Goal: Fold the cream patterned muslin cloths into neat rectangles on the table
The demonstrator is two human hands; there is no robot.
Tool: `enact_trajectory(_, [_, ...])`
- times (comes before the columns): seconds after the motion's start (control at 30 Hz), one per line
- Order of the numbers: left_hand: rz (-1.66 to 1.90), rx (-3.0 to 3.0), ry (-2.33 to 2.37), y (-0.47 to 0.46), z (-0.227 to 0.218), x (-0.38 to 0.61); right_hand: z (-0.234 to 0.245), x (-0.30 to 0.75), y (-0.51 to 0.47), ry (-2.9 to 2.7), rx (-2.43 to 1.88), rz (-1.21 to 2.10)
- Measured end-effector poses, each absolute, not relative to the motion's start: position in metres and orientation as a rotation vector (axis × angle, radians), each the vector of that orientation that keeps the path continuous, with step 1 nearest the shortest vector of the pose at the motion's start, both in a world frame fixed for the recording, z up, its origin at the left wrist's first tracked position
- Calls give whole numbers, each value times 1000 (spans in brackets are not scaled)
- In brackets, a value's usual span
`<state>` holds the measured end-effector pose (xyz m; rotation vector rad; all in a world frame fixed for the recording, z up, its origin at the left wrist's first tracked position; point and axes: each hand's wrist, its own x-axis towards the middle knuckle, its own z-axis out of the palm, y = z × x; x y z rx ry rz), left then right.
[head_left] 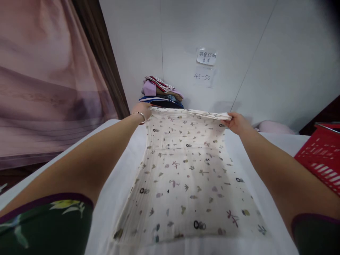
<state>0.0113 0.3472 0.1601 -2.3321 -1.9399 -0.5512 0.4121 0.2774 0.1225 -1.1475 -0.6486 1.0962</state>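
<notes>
A white cloth (186, 170) printed with small plants, palm trees and other figures stretches over the white-covered table, its near end lying flat. Its far edge is lifted and shows several layers folded together. My left hand (141, 110), with a bracelet at the wrist, is closed on the far left corner. At the far right corner, my right hand (236, 122) pinches the layered edge between thumb and fingers. Between the two hands the edge is pulled nearly straight, sagging slightly toward the right.
A stack of folded fabrics (162, 92) rises behind my left hand against the white wall (212, 28). Paper notes (206, 56) are stuck there. A red plastic basket (322, 152) stands at the right, a pink curtain (50, 78) hangs left, and a pinkish object (275, 126) lies beyond the table.
</notes>
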Motion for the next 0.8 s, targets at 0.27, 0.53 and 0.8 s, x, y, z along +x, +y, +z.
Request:
enact_trajectory(0.27, [-423, -2442, -1650, 226, 139, -19, 103, 436, 165, -662, -1160, 1276])
enact_trajectory(0.53, [-395, -2752, -1306, 101, 29, -45, 9, 420, 25, -507, -1412, 1588])
enact_trajectory(0.8, [-626, -2712, -1505, 85, 55, -47, 26, 419, 1, -456, -1257, 1510])
